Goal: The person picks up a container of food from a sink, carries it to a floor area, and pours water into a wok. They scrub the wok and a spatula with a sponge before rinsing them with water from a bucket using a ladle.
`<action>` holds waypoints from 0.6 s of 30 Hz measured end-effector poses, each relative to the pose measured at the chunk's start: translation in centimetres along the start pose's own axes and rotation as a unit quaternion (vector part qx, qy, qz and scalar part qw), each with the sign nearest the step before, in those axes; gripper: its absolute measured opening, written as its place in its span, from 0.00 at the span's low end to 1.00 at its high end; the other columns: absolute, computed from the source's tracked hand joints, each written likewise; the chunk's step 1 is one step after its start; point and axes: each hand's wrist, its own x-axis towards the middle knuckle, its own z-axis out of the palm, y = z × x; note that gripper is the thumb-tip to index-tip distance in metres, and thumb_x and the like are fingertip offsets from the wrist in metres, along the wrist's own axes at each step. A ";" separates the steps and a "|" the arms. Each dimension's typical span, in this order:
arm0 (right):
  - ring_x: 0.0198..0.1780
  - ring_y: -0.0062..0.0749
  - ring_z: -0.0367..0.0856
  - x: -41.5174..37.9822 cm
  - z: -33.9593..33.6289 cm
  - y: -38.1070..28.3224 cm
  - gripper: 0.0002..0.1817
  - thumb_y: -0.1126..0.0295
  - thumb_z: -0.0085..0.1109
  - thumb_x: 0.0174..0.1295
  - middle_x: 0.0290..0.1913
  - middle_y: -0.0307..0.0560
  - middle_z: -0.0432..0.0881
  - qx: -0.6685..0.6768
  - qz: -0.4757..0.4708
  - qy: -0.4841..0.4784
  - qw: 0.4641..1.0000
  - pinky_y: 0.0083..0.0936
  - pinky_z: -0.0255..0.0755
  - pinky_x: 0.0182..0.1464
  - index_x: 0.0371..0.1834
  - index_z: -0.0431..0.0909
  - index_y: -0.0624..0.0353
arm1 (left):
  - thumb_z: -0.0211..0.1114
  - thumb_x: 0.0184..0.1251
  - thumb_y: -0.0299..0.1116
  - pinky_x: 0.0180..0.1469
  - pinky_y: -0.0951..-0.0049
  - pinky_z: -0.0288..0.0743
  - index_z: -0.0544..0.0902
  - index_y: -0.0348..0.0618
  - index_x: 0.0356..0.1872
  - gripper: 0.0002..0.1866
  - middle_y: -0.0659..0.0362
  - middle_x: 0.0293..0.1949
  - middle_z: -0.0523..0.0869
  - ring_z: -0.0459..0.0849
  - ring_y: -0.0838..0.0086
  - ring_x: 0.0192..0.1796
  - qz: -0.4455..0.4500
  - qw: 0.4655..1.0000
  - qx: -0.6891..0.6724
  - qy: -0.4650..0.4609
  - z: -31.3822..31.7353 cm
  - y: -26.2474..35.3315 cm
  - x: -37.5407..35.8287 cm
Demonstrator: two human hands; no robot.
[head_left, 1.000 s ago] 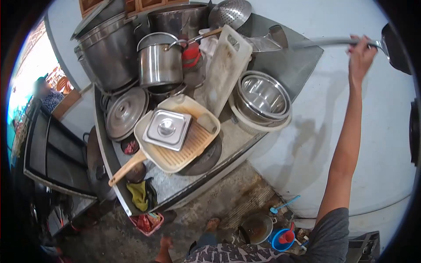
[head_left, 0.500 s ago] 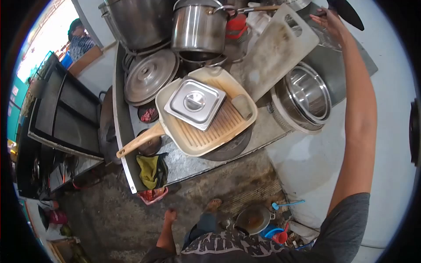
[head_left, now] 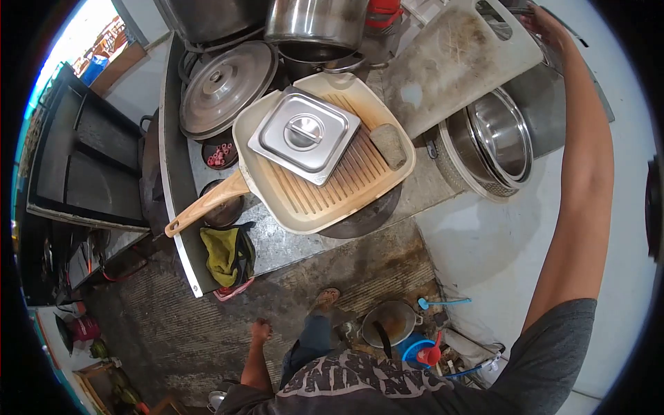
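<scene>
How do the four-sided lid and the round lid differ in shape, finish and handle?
The four-sided lid has rounded corners; the round lid is circular. The four-sided lid looks bright and shiny, the round lid duller. The four-sided lid has a bar across a round recess, the round lid a small raised knob. Both look metallic.

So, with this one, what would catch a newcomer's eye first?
Probably the cream ridged pan near the middle of the view, its wooden handle pointing to the lower left and a shiny square steel lid lying in it. Next, the right hand, at the end of a long outstretched arm, up by the top end of the stained cutting board.
</scene>
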 end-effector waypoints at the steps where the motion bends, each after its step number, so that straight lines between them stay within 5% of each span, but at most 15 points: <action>1: 0.43 0.29 0.72 -0.4 0.1 -0.9 0.21 0.47 0.39 0.67 0.40 0.40 0.78 0.036 -0.017 0.003 0.999 0.44 0.60 0.56 0.38 0.75 0.51 | 0.57 0.65 0.35 0.25 0.63 0.77 0.73 0.35 0.42 0.12 0.51 0.29 0.80 0.79 0.67 0.27 -0.002 1.000 -0.007 0.001 0.1 0.1 -0.1; 3: 0.34 0.22 0.73 -1.1 0.0 -1.7 0.19 0.49 0.39 0.68 0.31 0.34 0.80 0.106 -0.043 0.014 0.993 0.40 0.61 0.54 0.30 0.75 0.48 | 0.57 0.65 0.36 0.26 0.64 0.77 0.74 0.37 0.42 0.12 0.51 0.28 0.80 0.79 0.67 0.27 -0.005 1.000 -0.010 -0.001 0.1 0.5 -0.2; 8: 0.35 0.22 0.74 3.1 1.8 -2.9 0.19 0.54 0.37 0.68 0.30 0.39 0.80 0.163 0.014 -0.054 0.985 0.33 0.66 0.50 0.28 0.73 0.53 | 0.58 0.66 0.37 0.25 0.65 0.76 0.74 0.37 0.43 0.13 0.52 0.29 0.81 0.81 0.67 0.27 0.003 1.000 -0.014 -0.022 0.9 -0.6 0.8; 9: 0.39 0.25 0.76 8.1 1.2 -0.8 0.21 0.50 0.43 0.67 0.32 0.43 0.81 0.142 0.005 -0.115 0.983 0.36 0.65 0.57 0.34 0.73 0.59 | 0.58 0.66 0.38 0.25 0.65 0.76 0.74 0.37 0.43 0.14 0.52 0.29 0.82 0.81 0.67 0.27 0.008 1.000 -0.007 -0.020 0.9 -0.5 0.5; 16: 0.55 0.33 0.75 11.7 1.1 2.5 0.25 0.50 0.52 0.63 0.48 0.54 0.80 0.011 -0.176 -0.032 0.984 0.43 0.60 0.61 0.47 0.72 0.65 | 0.59 0.64 0.37 0.23 0.65 0.75 0.75 0.37 0.40 0.13 0.53 0.26 0.81 0.81 0.67 0.25 0.023 0.999 -0.033 -0.022 0.9 -1.7 1.8; 18: 0.59 0.31 0.74 10.5 0.2 0.1 0.28 0.48 0.53 0.62 0.51 0.56 0.79 -0.305 -0.162 0.090 0.934 0.30 0.56 0.66 0.52 0.75 0.64 | 0.58 0.63 0.36 0.21 0.66 0.74 0.74 0.36 0.39 0.12 0.54 0.23 0.81 0.80 0.68 0.22 0.011 0.998 -0.040 -0.039 0.4 -2.8 2.6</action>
